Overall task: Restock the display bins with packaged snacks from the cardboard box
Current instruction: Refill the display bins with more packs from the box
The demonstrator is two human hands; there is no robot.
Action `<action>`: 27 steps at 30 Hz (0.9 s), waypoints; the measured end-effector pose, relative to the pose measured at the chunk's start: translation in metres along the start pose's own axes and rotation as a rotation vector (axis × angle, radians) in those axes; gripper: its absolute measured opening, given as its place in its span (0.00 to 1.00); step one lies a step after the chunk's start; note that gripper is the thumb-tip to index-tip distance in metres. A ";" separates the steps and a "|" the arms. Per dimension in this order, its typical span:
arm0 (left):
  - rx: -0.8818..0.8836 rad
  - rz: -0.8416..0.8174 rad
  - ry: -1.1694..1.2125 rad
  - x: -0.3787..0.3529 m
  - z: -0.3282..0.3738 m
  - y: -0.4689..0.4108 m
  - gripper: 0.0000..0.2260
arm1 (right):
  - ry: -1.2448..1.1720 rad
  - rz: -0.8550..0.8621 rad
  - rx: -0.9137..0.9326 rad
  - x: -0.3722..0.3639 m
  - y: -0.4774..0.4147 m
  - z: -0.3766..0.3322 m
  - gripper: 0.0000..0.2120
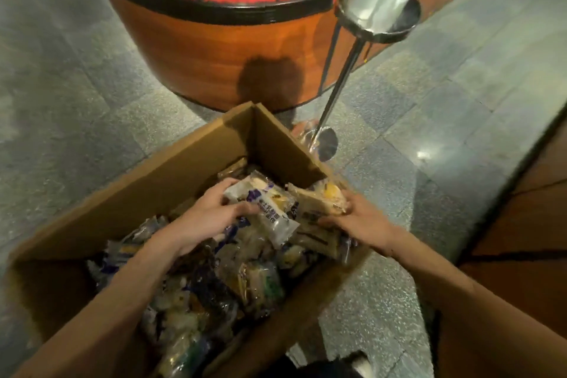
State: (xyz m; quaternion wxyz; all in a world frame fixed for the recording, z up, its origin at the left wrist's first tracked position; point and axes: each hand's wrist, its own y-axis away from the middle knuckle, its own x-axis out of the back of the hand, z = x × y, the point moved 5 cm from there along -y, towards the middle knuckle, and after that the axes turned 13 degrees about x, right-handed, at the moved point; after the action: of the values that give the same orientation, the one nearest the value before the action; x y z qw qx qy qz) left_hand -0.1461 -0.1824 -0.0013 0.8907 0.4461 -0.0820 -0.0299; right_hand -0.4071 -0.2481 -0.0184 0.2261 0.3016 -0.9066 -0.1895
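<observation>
Near: open corrugated cardboard box heaped with glossy, crinkled snack packets. Left hand grips a white rectangular packet, right hand a tan packet. Far: round wood-grain display bin.

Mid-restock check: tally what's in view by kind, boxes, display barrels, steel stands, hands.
Brown cardboard box: 1
Round wooden display barrel with red band: 1
Shiny steel pole stand: 1
Hands, each gripping packaged snacks: 2, left hand and right hand
Total: 5
Packaged snacks in the box: heaped, too many to count.
</observation>
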 end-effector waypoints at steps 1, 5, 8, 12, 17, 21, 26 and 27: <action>-0.065 -0.033 -0.036 -0.015 0.018 0.009 0.15 | -0.081 0.046 0.002 0.013 0.022 0.002 0.19; -0.234 -0.123 -0.264 -0.110 0.089 0.039 0.19 | -0.354 0.262 0.003 0.082 0.135 0.023 0.18; -0.299 -0.222 -0.407 -0.193 0.124 0.067 0.38 | -0.501 0.388 0.069 0.130 0.217 0.038 0.16; -0.380 -0.252 -0.474 -0.306 0.155 0.109 0.25 | -0.570 0.556 0.168 0.177 0.324 0.073 0.15; -0.512 -0.404 -0.627 -0.450 0.167 0.150 0.28 | -0.660 0.836 0.176 0.204 0.437 0.141 0.07; -0.553 -0.573 -0.701 -0.572 0.152 0.178 0.20 | -0.824 1.045 0.145 0.206 0.514 0.197 0.09; -0.403 -0.771 -0.700 -0.695 0.110 0.203 0.16 | -1.185 1.275 0.196 0.195 0.566 0.255 0.17; -0.386 -0.806 -0.695 -0.714 0.103 0.204 0.20 | -1.273 1.326 0.214 0.195 0.575 0.261 0.17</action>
State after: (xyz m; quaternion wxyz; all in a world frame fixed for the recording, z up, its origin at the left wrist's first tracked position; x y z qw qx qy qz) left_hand -0.8713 -0.0508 0.1375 0.7950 0.2349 -0.1867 -0.5272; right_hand -0.9486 0.1119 0.0991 -0.2816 -0.4205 -0.8599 -0.0667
